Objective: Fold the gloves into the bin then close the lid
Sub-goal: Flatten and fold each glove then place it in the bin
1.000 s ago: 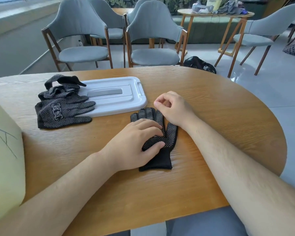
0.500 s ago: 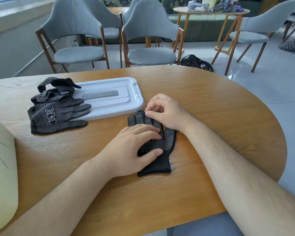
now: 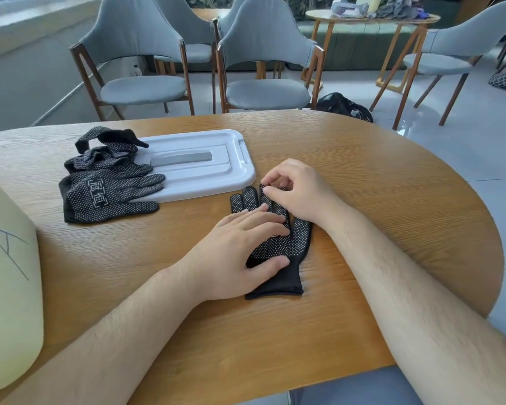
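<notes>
1. Far left: a pale yellow plastic bin [image 3: 6,287] stands at the edge of the round wooden bench [image 3: 392,206]. I can see only its curved wall, not its opening.
2. Next, a heap of black dotted knit gloves [image 3: 105,191] lies unfolded, partly draped over the left end of the white rectangular plastic lid [image 3: 205,173]. My judgement is that the lid cannot be lifted cleanly until that heap is cleared.
3. Centre: my left hand [image 3: 234,252] lies flat with its fingers straight. It presses the palm of a single black dotted knit glove [image 3: 300,238] onto the bench, with the thumb near the cuff.
4. Just right of it, my right hand [image 3: 298,194] has its fingers curled and pinches the glove's fingertips. These lie close to the lid's near corner.
5. The step in hand, as I read it, is folding the finger end back toward the cuff. To do it well, I would:
   - use the flat left hand as the anchor at the fold line;
   - carry the pinched tips low and straight over it;
   - slip the left hand out and press the fold flat, as limp knit tends to spring open.
6. Right and beyond: grey upholstered chairs [image 3: 263,54] and a dark bag [image 3: 343,106] on the floor sit well apart and obstruct nothing. The route from the glove to the bin does cross the lid and the heap.
</notes>
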Demonstrator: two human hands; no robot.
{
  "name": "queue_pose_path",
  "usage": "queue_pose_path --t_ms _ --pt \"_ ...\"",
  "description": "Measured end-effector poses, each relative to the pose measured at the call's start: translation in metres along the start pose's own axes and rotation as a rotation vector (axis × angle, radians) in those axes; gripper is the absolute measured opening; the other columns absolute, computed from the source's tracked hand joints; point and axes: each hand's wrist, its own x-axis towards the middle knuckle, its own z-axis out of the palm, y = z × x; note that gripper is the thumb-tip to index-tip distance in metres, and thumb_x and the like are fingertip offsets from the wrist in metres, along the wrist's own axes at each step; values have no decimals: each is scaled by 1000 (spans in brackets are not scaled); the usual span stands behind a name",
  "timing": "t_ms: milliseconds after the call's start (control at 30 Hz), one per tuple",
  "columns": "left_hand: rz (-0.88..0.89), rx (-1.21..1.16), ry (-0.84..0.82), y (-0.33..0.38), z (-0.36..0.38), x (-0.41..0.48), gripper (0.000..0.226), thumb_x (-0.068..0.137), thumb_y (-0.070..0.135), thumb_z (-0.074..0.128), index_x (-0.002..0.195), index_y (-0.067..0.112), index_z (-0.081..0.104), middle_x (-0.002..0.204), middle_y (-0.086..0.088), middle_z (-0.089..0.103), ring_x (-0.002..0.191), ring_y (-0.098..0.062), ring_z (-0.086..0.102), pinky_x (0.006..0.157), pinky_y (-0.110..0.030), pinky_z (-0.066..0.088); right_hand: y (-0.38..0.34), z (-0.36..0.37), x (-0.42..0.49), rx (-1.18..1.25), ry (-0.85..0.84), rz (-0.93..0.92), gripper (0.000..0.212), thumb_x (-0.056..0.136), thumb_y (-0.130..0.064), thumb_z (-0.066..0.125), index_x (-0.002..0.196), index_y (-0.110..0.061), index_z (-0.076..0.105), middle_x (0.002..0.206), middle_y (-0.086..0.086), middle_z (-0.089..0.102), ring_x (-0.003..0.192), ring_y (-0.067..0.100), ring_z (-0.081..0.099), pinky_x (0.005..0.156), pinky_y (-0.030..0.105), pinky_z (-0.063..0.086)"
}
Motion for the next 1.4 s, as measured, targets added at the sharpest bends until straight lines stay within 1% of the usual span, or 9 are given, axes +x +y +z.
queue_pose_path --t_ms 167,267,333,600,767,933,1133,1267,1400 --pt "11 13 -16 1 1 0 46 101 57 46 142 36 49 154 21 39 153 1 12 125 -26 10 -4 2 0 38 15 -5 8 92 -33 69 98 -33 75 105 -16 60 98 2 58 91 29 51" --pt "15 6 6 1 2 1 45 101 55 48 140 35 52 152 21 42 152 -1 18 125 -28 13 -10 5 0 19 -10 -26 15 88 -50 72 96 -38 75 109 -18 58 114 8 50 99 33 47" --pt "17 3 19 0 2 1 45 100 54 49 140 34 54 150 21 44 152 -2 21 125 -28 14 -13 9 3 -38 -27 -30 14 87 -49 73 92 -36 77 108 -20 56 116 8 46 104 38 43" --pt "21 -8 24 1 1 1 44 100 54 51 138 33 56 151 20 45 151 2 20 125 -26 11 -13 12 5 2 59 -63 9 91 -34 73 86 -27 76 103 -15 58 110 11 50 99 41 47" --pt "24 -24 14 1 1 1 44 100 52 51 140 32 54 152 20 43 151 4 17 126 -24 8 -14 12 4 -70 16 -13 6 90 -38 73 89 -32 75 103 -17 55 107 7 48 97 39 48" --pt "36 -68 5 -1 -1 1 51 100 53 51 143 27 56 155 12 45 151 4 19 126 -28 14 -24 11 4 40 72 -55 9 90 -42 73 90 -34 77 101 -16 57 112 10 49 100 39 47" --pt "-34 -118 121 -15 -22 -8 42 91 52 64 123 26 73 129 15 66 126 5 54 111 -20 39 -36 19 3 -30 -22 -31 18 85 -57 73 88 -40 76 104 -19 54 115 9 44 109 45 36" --pt "-53 -124 -2 -20 -27 -10 46 84 51 76 122 27 73 132 17 64 128 8 50 112 -12 33 -38 23 2 -80 -39 -48 11 86 -50 75 89 -39 77 103 -17 55 109 10 44 108 42 35" --pt "-68 -131 -27 -20 -27 -9 44 82 51 78 120 28 73 133 19 62 128 11 48 108 -4 27 -38 25 1 -95 33 -118 11 90 -41 74 88 -31 76 98 -16 58 103 11 47 102 40 39"
